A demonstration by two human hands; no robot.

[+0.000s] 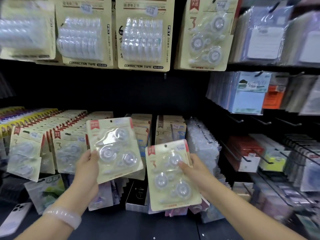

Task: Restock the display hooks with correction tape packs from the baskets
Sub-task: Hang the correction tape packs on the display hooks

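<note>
Holding one pack in each hand, the person faces the black display wall. The left hand (88,168), a pale bangle (63,216) on its wrist, grips the left correction tape pack (115,149) by its lower left edge, thumb on the front, the pack tilted a little and raised in front of the rows of hanging packs (52,135). The right hand (195,172) grips the right correction tape pack (173,175) at its right edge, thumb across the clear blister, lower and just beside the other. Both show three tape wheels and a hang hole at the top. Above hang larger correction tape cards (143,33). A phone (14,215) lies at lower left on the dark counter (138,226).
</note>
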